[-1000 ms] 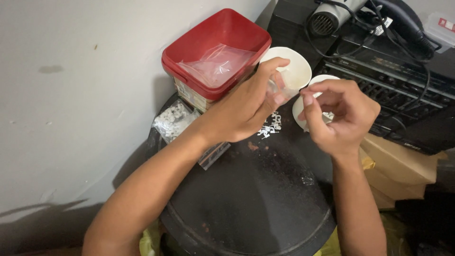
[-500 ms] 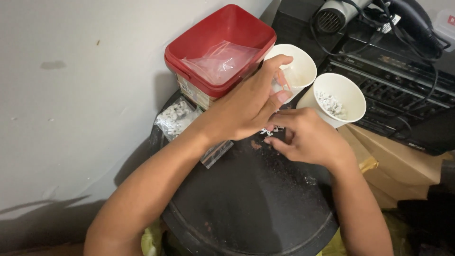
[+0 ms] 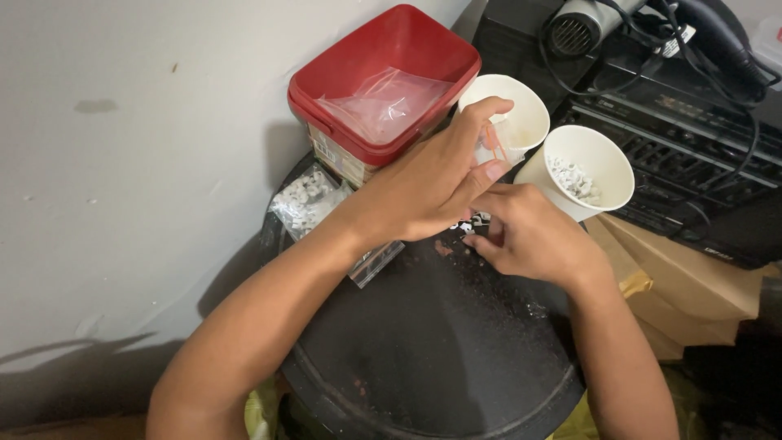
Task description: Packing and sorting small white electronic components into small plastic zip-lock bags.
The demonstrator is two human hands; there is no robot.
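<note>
My left hand (image 3: 436,183) reaches across a round black lid (image 3: 432,342) and grips the near side of a white paper cup (image 3: 521,106). My right hand (image 3: 529,236) rests knuckles up on the lid, fingers curled down over a small pile of white beads (image 3: 476,220); what its fingertips pinch is hidden. Just right of the hands stands a second white paper cup (image 3: 607,159) with small white beads (image 3: 570,179) inside.
A red plastic tub (image 3: 326,90) holding a clear bag sits at the back left. A clear bag of white beads (image 3: 305,200) lies by the lid's left edge. A hair dryer (image 3: 582,24), cables and black electronics (image 3: 692,155) fill the right; brown cardboard (image 3: 684,285) lies below.
My right hand came down from the bead cup's rim to the small pile on the lid and stays there. My left hand has kept its hold on the other cup.
</note>
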